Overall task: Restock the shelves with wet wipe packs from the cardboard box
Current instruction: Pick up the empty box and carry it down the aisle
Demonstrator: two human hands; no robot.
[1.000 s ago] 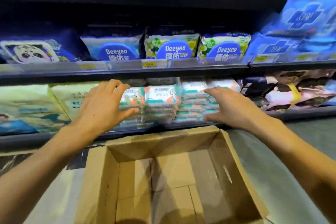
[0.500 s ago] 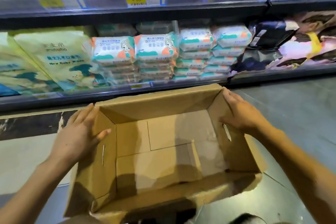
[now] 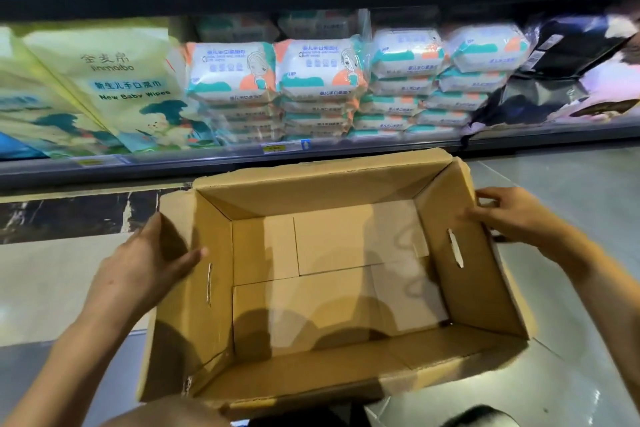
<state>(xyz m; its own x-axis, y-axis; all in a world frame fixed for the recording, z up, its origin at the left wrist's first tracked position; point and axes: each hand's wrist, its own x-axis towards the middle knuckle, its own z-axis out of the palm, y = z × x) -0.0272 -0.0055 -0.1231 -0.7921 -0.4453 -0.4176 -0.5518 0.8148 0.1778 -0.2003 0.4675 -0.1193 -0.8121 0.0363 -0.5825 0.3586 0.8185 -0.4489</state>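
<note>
In the head view, the left hand reaches in from the lower left and grips the left wall of the cardboard box, with the thumb hooked over the rim onto the inner face and the fingers behind the outer side. The right hand comes from the lower right and holds the opposite wall near its top edge, fingers curled against the outside. The box sits open-topped between both forearms, just in front of the shelf, where the wet wipe packs lie stacked in columns.
</note>
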